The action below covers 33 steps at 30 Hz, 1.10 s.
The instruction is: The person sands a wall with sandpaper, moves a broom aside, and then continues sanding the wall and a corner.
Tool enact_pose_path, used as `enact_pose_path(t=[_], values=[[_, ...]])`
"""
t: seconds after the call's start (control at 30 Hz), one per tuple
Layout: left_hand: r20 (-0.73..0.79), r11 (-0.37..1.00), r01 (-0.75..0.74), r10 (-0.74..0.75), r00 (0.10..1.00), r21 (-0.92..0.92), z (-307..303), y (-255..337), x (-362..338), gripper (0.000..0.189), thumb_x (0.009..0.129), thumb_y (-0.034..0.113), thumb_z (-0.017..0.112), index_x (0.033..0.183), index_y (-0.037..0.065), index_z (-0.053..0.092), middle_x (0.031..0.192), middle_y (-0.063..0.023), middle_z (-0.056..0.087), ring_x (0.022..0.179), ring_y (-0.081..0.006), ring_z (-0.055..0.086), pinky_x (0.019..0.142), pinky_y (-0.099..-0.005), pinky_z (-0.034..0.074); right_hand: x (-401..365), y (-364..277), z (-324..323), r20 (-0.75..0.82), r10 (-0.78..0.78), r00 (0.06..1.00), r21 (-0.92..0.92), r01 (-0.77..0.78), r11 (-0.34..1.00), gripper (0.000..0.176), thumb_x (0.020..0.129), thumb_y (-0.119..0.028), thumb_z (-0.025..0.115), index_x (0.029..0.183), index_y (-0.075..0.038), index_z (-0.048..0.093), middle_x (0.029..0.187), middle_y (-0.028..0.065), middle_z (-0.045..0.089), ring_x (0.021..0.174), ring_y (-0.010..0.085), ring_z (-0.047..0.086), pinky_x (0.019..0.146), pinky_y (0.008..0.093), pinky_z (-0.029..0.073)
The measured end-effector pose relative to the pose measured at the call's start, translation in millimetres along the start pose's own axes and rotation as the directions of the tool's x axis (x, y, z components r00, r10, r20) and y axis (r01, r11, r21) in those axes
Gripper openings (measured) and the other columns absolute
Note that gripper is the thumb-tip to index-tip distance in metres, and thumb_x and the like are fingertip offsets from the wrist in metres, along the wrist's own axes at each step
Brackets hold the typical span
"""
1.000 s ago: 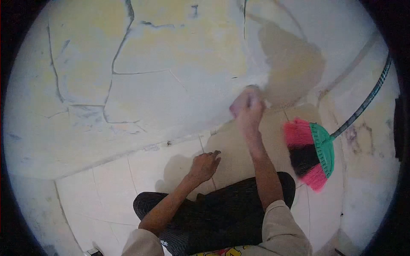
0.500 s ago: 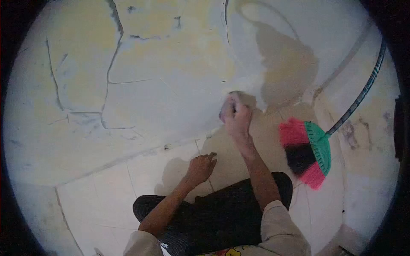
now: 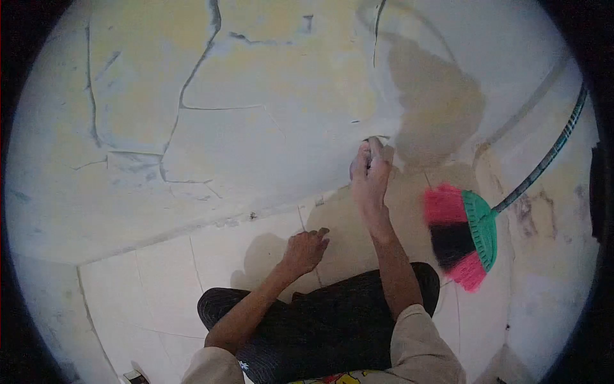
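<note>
My right hand is pressed to the white and yellowish wall, low down near the floor. Its fingers are closed around a small, thin, dark-edged piece, mostly hidden by the fingers; I cannot tell what it is. My left hand hovers over the tiled floor in front of my knees. Its fingers are curled, with one dusty fingertip poking forward, and the inside of the hand is hidden.
A broom with pink and black bristles and a green head stands at the right, its striped handle leaning up along the side wall. Long cracks run down the wall. A small dark-and-light object lies at the lower left.
The view has shifted, so the wall's cracks sit farther right. My right hand has turned to point more upward, still at the wall. My left hand looks much the same.
</note>
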State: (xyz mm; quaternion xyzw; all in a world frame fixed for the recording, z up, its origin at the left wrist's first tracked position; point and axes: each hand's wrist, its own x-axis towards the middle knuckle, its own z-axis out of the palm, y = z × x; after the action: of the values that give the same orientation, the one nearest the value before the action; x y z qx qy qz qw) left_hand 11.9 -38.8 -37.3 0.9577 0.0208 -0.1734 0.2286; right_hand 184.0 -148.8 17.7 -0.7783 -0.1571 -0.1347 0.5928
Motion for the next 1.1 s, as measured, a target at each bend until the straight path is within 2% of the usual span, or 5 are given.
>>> enact_pose_path(t=[0.3, 0.4, 0.57, 0.67, 1.1], values=[[-0.003, 0.998, 0.015, -0.016, 1.0, -0.068, 3.4, 0.6, -2.1, 0.033, 0.099, 0.025, 0.049, 0.125, 0.005, 0.055, 0.096, -0.0192, 0.069, 0.088, -0.0354, 0.067, 0.079, -0.0473, 0.052, -5.8, 2.4, 4.6, 0.026, 0.134, 0.991, 0.169, -0.137, 0.976, 0.017, 0.102, -0.014, 0.046, 0.09, -0.003, 0.049, 0.061, 0.0047, 0.04, 0.051, 0.0103, 0.039, 0.048, 0.0299, 0.035], [-0.065, 0.999, -0.037, 0.035, 0.997, -0.033, 3.6, 2.5, 3.8, 0.034, 0.099, 0.025, 0.049, 0.125, 0.005, 0.055, 0.097, -0.0195, 0.069, 0.089, -0.0356, 0.067, 0.08, -0.0474, 0.052, -1.2, -3.6, 0.4, 0.0, -0.05, 0.999, -0.024, 0.05, 0.998, 0.019, 0.102, -0.014, 0.045, 0.087, -0.003, 0.046, 0.061, 0.0022, 0.041, 0.052, 0.0091, 0.039, 0.048, 0.0286, 0.035], [0.055, 0.998, 0.028, -0.025, 0.998, -0.048, -5.9, 5.0, 0.9, 0.034, 0.099, 0.026, 0.048, 0.127, 0.007, 0.054, 0.096, -0.0193, 0.069, 0.089, -0.0348, 0.067, 0.082, -0.046, 0.052, 2.3, -6.7, -5.8, 0.021, 0.215, 0.976, 0.478, -0.199, 0.855, 0.019, 0.102, -0.015, 0.045, 0.088, -0.003, 0.047, 0.063, 0.0, 0.04, 0.054, 0.0098, 0.041, 0.05, 0.0302, 0.035], [0.025, 0.998, 0.013, -0.011, 1.0, -0.067, 0.6, 4.1, 5.1, 0.035, 0.099, 0.027, 0.049, 0.127, 0.007, 0.055, 0.096, -0.0193, 0.069, 0.088, -0.0338, 0.067, 0.081, -0.0452, 0.052, 0.0, 6.7, 0.0, -0.078, -0.104, 0.992, -0.035, 0.101, 0.994, 0.019, 0.102, -0.017, 0.045, 0.089, -0.003, 0.048, 0.063, -0.0006, 0.041, 0.054, 0.0093, 0.04, 0.049, 0.0287, 0.035], [-0.026, 0.999, -0.028, 0.027, 0.999, -0.042, 6.3, -1.2, -0.1, 0.033, 0.099, 0.026, 0.049, 0.126, 0.007, 0.054, 0.091, -0.0179, 0.069, 0.083, -0.0342, 0.068, 0.075, -0.0478, 0.053, 1.6, 7.0, -0.2, -0.139, 0.049, 0.989, 0.187, -0.022, 0.982, 0.02, 0.103, -0.014, 0.041, 0.086, -0.004, 0.046, 0.065, -0.0018, 0.037, 0.056, 0.0087, 0.035, 0.05, 0.0263, 0.031]])
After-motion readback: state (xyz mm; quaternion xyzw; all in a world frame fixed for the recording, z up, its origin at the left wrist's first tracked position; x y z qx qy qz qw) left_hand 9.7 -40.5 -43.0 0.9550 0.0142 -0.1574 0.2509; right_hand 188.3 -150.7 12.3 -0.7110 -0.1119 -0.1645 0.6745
